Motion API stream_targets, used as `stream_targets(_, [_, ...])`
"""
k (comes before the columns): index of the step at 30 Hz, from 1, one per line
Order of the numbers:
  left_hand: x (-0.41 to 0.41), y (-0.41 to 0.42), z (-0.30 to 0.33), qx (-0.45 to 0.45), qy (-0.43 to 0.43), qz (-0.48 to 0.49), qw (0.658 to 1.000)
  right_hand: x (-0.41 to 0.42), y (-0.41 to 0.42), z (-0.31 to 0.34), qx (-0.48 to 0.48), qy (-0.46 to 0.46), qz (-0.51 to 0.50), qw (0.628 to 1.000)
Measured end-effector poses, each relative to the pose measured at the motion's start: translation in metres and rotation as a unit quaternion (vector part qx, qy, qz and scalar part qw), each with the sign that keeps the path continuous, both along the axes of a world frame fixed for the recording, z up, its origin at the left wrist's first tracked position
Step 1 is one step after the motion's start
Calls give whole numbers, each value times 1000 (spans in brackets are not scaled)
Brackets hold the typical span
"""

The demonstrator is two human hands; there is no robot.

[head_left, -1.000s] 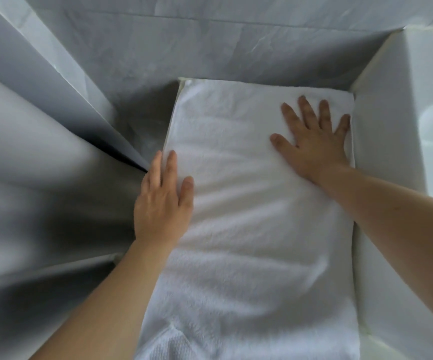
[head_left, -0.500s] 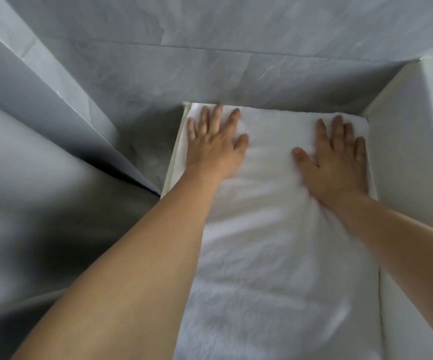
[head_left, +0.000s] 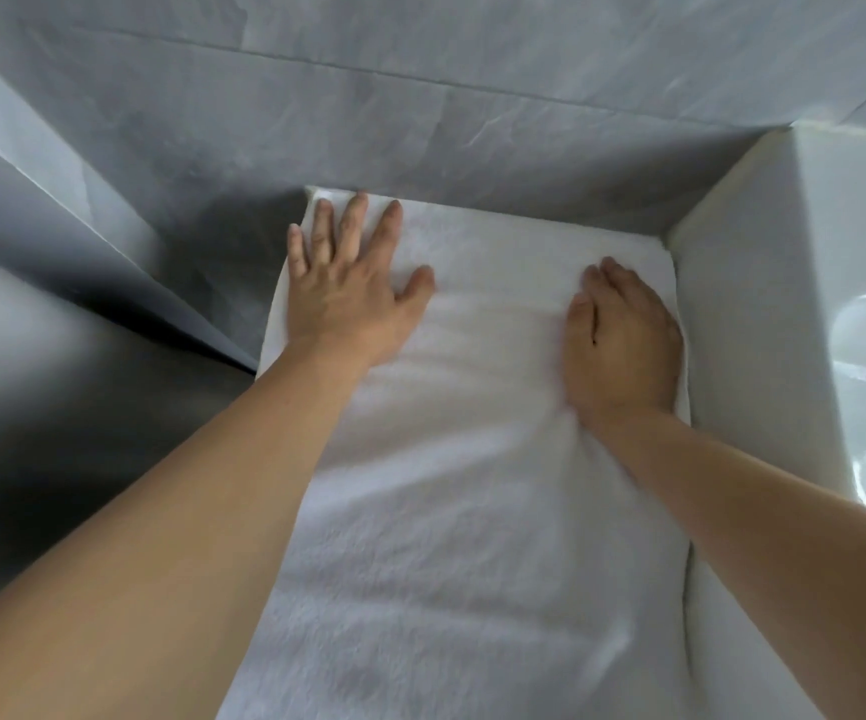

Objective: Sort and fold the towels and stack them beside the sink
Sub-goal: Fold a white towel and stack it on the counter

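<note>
Grey marble wall (head_left: 108,163) on your left, and your left hand (head_left: 347,298) lies flat with fingers spread, pressing the far left corner of the white towel (head_left: 451,511). The towel stretches lengthwise between that wall and the white sink (head_left: 763,324). Your right hand (head_left: 623,345) presses palm down near the towel's right edge, fingers together and slightly bent, gripping nothing, just beside the sink's side.
</note>
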State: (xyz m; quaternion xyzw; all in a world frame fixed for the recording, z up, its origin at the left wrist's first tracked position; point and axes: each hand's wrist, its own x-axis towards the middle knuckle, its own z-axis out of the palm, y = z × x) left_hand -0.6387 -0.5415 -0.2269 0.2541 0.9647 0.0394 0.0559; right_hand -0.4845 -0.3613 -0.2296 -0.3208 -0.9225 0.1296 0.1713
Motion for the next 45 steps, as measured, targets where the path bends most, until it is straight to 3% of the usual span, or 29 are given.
stream_targets(5, [-1,-4,-2,-12,3,8,1000,-11,13,1,75,-56,31,995])
stream_targets(16, [-2,2,7,-32,-25,4,999,-10,12,-3,66,-46,16,997])
stream_targets(22, [107,-54,29,41,-54,-60,996,-10,12,0,52,-57,17,997])
stream_targets(26, [143,-98,8,-24,-35,-75,996,-10,13,-1,45,-109,22,993])
stream_targets(34, [140,-96,4,-32,-13,-57,998,-14,9,12,9,-247,18,969])
stream_targets(37, [140,-94,4,-26,-15,-60,998,11,-35,31,-15,-189,-2,982])
stream_targets(39, [139,-95,5,-32,-20,-60,997,55,-83,39,-46,-136,41,989])
stream_targets(42, [139,-95,6,-41,-18,-63,997,138,-129,32,-50,-197,124,971])
stream_targets(45, [139,-94,4,-35,-15,-59,998,176,-122,15,-29,-241,132,961])
